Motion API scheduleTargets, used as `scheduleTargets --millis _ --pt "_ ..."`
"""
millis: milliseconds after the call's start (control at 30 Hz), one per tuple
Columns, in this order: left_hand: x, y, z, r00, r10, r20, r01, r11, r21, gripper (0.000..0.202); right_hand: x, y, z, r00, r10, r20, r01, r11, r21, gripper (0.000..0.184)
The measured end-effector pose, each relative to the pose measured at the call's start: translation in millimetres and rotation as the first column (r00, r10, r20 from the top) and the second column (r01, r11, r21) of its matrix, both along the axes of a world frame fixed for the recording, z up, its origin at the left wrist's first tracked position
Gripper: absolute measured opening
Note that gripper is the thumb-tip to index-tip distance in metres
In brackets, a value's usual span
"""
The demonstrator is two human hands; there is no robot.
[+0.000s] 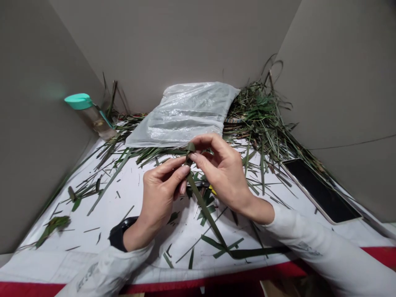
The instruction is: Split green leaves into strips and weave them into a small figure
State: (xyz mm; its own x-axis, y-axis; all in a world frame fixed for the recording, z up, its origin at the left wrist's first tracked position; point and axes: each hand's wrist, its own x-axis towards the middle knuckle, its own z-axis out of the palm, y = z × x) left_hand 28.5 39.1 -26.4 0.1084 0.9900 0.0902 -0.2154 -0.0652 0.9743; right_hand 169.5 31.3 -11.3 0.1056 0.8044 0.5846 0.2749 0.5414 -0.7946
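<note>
A long green leaf strip point(206, 212) runs from my fingertips down toward the table's near edge, where it bends right. Its top end is folded into a small knot point(189, 147). My left hand point(161, 194) pinches the strip just below the fold, thumb and forefinger closed on it. My right hand point(224, 171) holds the folded top between thumb and fingers, closed on it. Both hands hover above the white table cover point(102, 214). A black watch point(119, 233) sits on my left wrist.
A clear plastic bag point(185, 113) lies behind my hands. A heap of green leaf strips point(262, 111) fills the back right, with cut scraps scattered about. A bottle with a teal lid point(93, 113) lies at the left. A phone point(321, 192) rests at the right. Grey cardboard walls surround the table.
</note>
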Motion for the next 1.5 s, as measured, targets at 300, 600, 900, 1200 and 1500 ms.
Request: scheduleTargets --millis 300,600,900,1200,1500 --pt "-0.4 0.4 3.0 0.999 -0.012 0.032 0.013 1.0 -0.007 0.016 0.7 -2.2 -3.1 0.953 -0.131 0.273 0.032 0.94 0.341 0.023" --pt "0.4 -0.5 4.4 1.0 -0.025 -0.004 0.025 1.0 0.012 0.016 0.7 -2.8 -2.2 0.993 -0.027 0.113 0.011 0.99 0.144 0.016" --pt "-0.4 -1.8 1.4 0.999 -0.045 -0.026 0.046 0.999 0.026 0.018 1.7 -2.5 -3.0 0.943 -0.174 0.282 0.072 0.939 0.336 0.017" --pt "-4.1 1.2 9.9 0.997 0.002 0.081 -0.014 0.989 0.146 0.023 -0.3 -2.6 -11.0 0.963 -0.052 0.265 -0.032 0.952 0.306 0.046" --pt "-9.5 4.4 15.1 0.987 0.151 0.052 -0.16 0.95 0.269 0.018 1.5 -10.7 1.2 0.97 0.101 0.22 -0.1 0.995 -0.013 0.02"
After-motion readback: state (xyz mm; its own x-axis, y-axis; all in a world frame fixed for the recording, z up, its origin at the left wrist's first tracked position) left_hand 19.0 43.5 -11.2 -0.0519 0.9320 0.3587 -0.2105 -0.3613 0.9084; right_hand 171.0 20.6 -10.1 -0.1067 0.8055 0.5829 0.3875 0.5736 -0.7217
